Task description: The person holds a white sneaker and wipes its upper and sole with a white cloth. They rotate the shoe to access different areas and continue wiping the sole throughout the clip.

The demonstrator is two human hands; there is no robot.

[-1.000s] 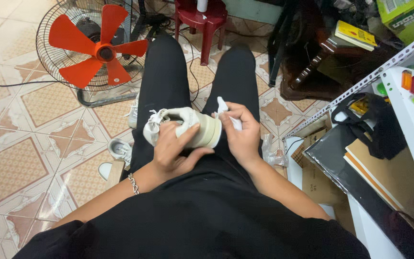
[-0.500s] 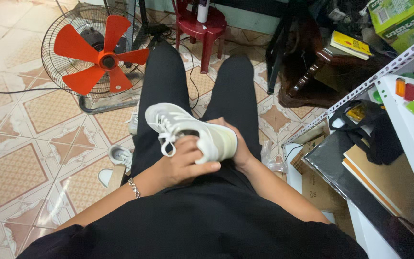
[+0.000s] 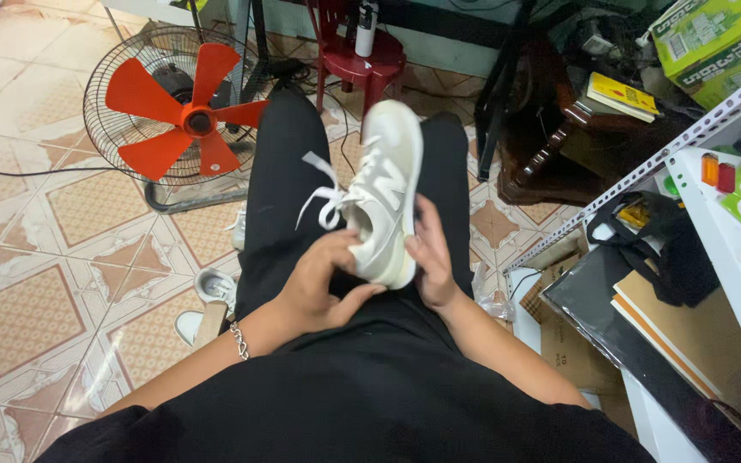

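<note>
A white lace-up sneaker [image 3: 383, 193] is held over my lap, toe pointing away from me, its side facing up and its white laces dangling to the left. My left hand [image 3: 315, 283] grips its heel end from the left and below, a thin chain bracelet on the wrist. My right hand [image 3: 429, 257] presses against the sneaker's right side near the heel. My legs in black trousers stretch out beneath it.
A floor fan with orange blades [image 3: 177, 116] stands on the tiled floor at the left. A red plastic stool [image 3: 362, 56] with a bottle sits ahead. Another white shoe [image 3: 212, 287] lies by my left leg. A white metal shelf [image 3: 731, 223] with boxes and black items fills the right.
The sneaker has been turned from lying sideways across my lap to pointing away from me. My right hand moved from behind it to its right side.
</note>
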